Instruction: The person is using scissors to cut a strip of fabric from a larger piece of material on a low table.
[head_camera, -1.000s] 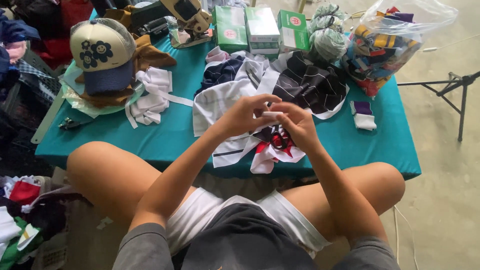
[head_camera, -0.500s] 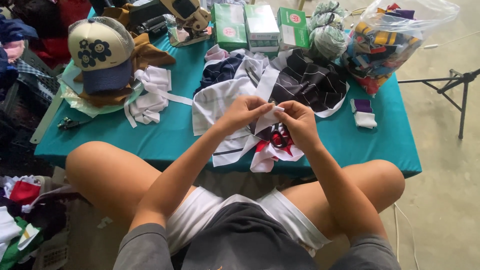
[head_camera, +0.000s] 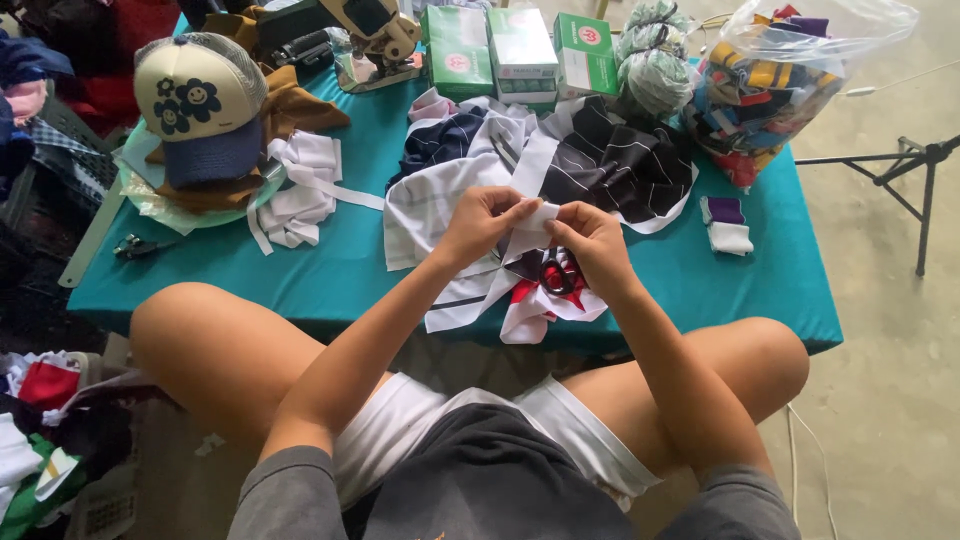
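Note:
Both of my hands pinch a white fabric strip (head_camera: 535, 222) above the near edge of a low teal table (head_camera: 330, 270). My left hand (head_camera: 478, 222) grips its left end and my right hand (head_camera: 592, 242) grips its right end, fingers closed. Under my hands lies a heap of white, navy and black striped cloth (head_camera: 560, 165). Red-handled scissors (head_camera: 556, 276) rest on the cloth just below my right hand. I sit cross-legged with my knees against the table's front.
A cream and navy cap (head_camera: 198, 110) sits on brown cloth at the left, with white fabric strips (head_camera: 300, 185) beside it. Green boxes (head_camera: 520, 45) stand at the back, a clear bag of coloured cloth (head_camera: 780, 80) at the right. Clothes are piled on the floor at left.
My hands have shifted slightly away from me along the white strip, and their fingertips have come closer together on it.

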